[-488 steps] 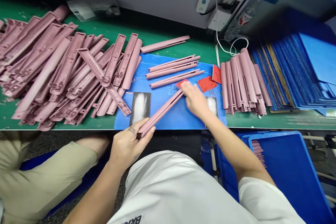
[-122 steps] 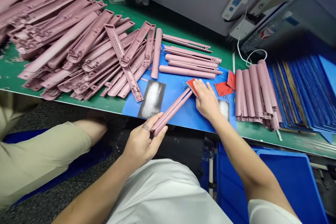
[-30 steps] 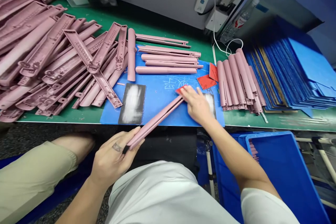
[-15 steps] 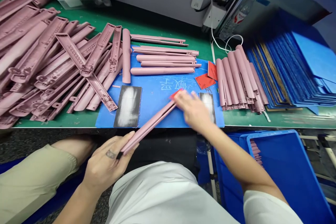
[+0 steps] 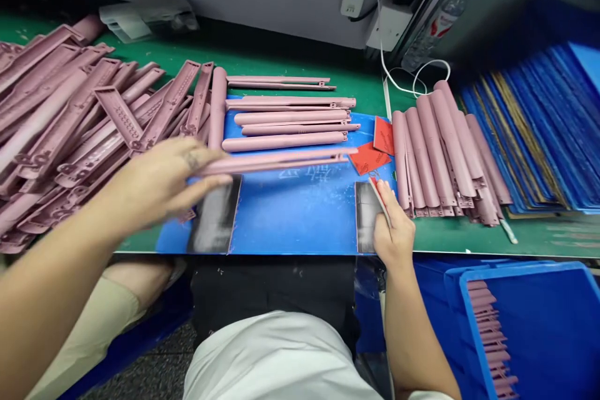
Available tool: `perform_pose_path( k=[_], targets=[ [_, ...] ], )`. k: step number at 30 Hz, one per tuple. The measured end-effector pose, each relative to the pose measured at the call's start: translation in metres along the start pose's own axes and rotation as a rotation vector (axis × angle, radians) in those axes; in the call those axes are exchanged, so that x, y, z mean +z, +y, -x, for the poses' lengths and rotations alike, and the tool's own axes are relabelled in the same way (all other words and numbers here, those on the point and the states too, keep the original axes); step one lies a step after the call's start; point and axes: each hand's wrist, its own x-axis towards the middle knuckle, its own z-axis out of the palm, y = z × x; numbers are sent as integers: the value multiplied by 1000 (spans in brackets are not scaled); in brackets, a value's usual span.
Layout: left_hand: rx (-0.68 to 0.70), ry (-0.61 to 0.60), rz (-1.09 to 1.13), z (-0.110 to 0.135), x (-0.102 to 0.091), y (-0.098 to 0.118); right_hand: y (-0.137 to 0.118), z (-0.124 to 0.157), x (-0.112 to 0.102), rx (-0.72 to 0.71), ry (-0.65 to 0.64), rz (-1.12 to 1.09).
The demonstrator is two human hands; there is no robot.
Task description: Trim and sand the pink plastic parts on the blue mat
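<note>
My left hand [image 5: 162, 178] grips one end of a pink plastic hair-straightener shell [image 5: 281, 161]. The shell is level above the blue mat [image 5: 295, 222], its far end pointing right. My right hand [image 5: 396, 231] pinches a thin sanding pad [image 5: 380, 200] with a red face, over the right-hand dusty black sheet [image 5: 365, 209]. Two red pieces [image 5: 368, 158] lie just beyond that hand. Behind the held shell, several similar shells [image 5: 290, 140] lie in a row. Part of a second dusty black sheet [image 5: 213, 219] shows below my left hand.
A heap of pink shell halves [image 5: 60, 119] covers the left of the green bench. Further shells [image 5: 434, 150] stand grouped at right, beside stacked blue sheets [image 5: 529, 131]. Below is a blue crate [image 5: 553, 325] holding pink pieces. A white cable [image 5: 382, 44] hangs at the back.
My left hand has swung the shell up and left, from slanting over the bench edge to level above the mat. My right hand has left the shell and moved right with the sanding pad.
</note>
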Motion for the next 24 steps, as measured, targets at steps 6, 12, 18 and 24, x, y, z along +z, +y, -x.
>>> perform_pose_path(
  k=[6, 12, 18, 24],
  targets=[
    [-58, -65, 21, -108, 20, -61, 1, -2, -4, -19, -56, -99],
    [246, -101, 18, -188, 56, -11, -2, -3, -6, -4, -118, -105],
    [441, -258, 20, -324, 148, 143, 0, -2, -8, -1, -103, -125],
    [481, -322, -112, -368, 155, 158, 6, 5, -6, 78, 15, -150]
  ],
)
